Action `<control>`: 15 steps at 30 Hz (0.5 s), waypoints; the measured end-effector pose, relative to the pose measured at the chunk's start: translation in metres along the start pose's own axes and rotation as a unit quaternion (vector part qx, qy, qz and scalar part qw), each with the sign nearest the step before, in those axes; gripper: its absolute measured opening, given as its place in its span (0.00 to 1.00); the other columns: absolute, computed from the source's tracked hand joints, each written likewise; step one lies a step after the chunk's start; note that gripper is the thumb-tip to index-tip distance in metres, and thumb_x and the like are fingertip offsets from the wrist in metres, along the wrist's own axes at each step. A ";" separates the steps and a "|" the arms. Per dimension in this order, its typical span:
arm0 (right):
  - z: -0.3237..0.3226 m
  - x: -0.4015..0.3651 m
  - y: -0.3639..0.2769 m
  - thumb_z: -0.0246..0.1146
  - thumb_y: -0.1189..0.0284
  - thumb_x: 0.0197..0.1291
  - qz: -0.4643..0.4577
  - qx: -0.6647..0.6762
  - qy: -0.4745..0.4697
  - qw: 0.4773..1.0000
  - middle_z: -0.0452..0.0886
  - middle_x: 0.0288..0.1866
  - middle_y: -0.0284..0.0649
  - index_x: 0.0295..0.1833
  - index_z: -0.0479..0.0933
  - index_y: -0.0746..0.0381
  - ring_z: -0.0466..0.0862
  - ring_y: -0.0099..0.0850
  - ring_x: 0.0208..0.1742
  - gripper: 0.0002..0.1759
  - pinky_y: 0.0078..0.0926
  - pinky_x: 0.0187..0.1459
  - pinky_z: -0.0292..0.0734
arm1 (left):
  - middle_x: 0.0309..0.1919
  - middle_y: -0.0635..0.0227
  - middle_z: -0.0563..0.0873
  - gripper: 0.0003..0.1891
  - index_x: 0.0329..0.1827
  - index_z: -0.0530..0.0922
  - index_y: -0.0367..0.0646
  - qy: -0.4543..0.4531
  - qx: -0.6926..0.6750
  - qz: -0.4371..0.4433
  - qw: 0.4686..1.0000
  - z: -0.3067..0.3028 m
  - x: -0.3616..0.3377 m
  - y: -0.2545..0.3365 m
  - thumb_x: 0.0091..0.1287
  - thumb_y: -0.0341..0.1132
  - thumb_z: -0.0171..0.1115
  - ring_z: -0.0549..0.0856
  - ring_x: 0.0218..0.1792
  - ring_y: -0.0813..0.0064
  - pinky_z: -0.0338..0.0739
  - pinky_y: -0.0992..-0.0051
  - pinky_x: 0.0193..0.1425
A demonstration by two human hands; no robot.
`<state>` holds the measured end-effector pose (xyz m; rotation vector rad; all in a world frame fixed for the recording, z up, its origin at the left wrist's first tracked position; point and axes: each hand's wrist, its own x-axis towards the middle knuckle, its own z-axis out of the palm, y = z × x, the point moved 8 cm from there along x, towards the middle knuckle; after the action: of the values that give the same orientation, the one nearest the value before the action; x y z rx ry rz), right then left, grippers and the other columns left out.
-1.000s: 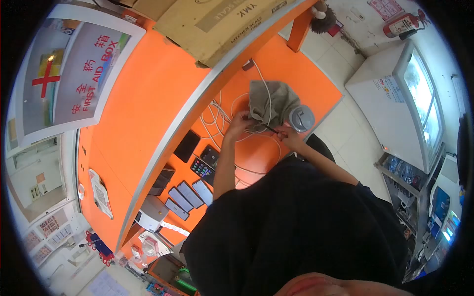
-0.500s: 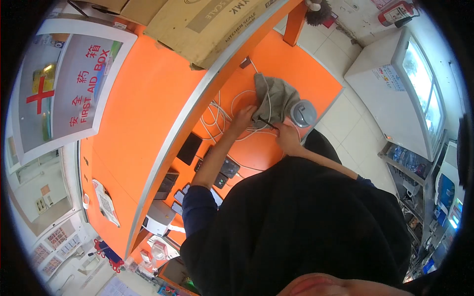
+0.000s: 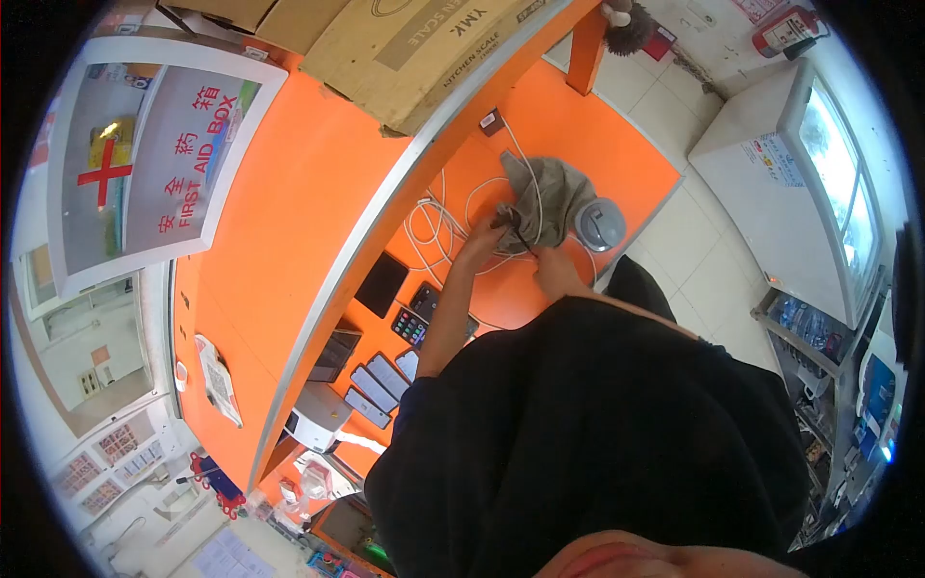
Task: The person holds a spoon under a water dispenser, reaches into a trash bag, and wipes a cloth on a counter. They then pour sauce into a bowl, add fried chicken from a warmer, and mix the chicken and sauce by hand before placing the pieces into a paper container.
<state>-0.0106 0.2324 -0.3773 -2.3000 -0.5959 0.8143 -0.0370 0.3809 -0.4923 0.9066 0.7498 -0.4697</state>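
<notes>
A grey cloth (image 3: 554,193) lies bunched on the orange lower counter. My left hand (image 3: 482,241) is closed at its near edge, with a fold of cloth at the fingertips. From there a thin dark strip (image 3: 521,237), perhaps a cord or strap, runs to my right hand (image 3: 559,275), which is pinched around its other end. The exact kind of strip is too small to tell. Just right of the cloth stands a round grey-lidded container (image 3: 599,225). A white cable (image 3: 429,231) lies in loose loops beside my left hand and passes over the cloth.
Several phones (image 3: 376,383) and a black tablet-like device (image 3: 383,285) lie left of my left arm. A raised orange shelf (image 3: 289,193) with a metal edge carries a cardboard scale box (image 3: 414,58) and a first aid box (image 3: 159,159). A white freezer (image 3: 747,154) stands at right.
My view has shifted, so the counter appears slightly lower and farther right. The dark strip looks more bent between my hands. More of the phones show beside my left arm.
</notes>
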 end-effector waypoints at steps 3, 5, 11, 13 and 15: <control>-0.002 0.017 0.010 0.56 0.81 0.53 0.036 0.052 -0.127 0.990 0.82 0.34 0.47 0.48 0.79 0.65 0.81 0.40 0.25 0.16 0.36 0.27 0.75 | 0.53 0.63 0.82 0.16 0.58 0.75 0.39 -0.035 0.304 0.240 0.921 0.023 -0.011 0.046 0.68 0.29 0.58 0.84 0.51 0.65 0.80 0.66 0.56; -0.004 0.017 0.010 0.55 0.79 0.56 0.048 0.102 -0.186 0.976 0.80 0.29 0.41 0.46 0.80 0.65 0.78 0.33 0.18 0.13 0.31 0.20 0.71 | 0.48 0.65 0.83 0.19 0.55 0.79 0.43 -0.115 0.734 0.383 0.550 0.086 -0.051 0.060 0.59 0.27 0.61 0.84 0.49 0.63 0.79 0.69 0.54; 0.002 -0.025 0.027 0.52 0.76 0.63 0.203 0.378 -0.223 0.875 0.68 0.22 0.31 0.46 0.80 0.62 0.64 0.20 0.12 0.12 0.24 0.13 0.58 | 0.44 0.64 0.84 0.17 0.50 0.81 0.42 -0.043 0.661 0.417 0.622 0.064 -0.060 0.088 0.56 0.26 0.61 0.84 0.48 0.64 0.78 0.68 0.51; -0.008 -0.036 0.033 0.52 0.78 0.61 0.194 0.395 -0.172 0.882 0.71 0.22 0.33 0.50 0.78 0.64 0.68 0.23 0.16 0.14 0.25 0.18 0.64 | 0.43 0.66 0.86 0.17 0.55 0.79 0.41 0.212 0.426 0.238 0.847 0.000 -0.049 0.116 0.63 0.26 0.59 0.84 0.46 0.72 0.79 0.71 0.49; -0.015 -0.041 0.037 0.52 0.80 0.60 0.020 0.310 -0.085 0.947 0.73 0.24 0.35 0.51 0.77 0.65 0.73 0.27 0.21 0.15 0.27 0.23 0.68 | 0.50 0.64 0.84 0.21 0.61 0.75 0.42 0.262 0.408 0.236 0.842 0.000 -0.069 0.115 0.64 0.28 0.60 0.82 0.50 0.73 0.78 0.69 0.52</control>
<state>-0.0217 0.1763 -0.3772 -1.6817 -0.3030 1.0525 -0.0076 0.4475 -0.3801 2.0279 0.7763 -0.0648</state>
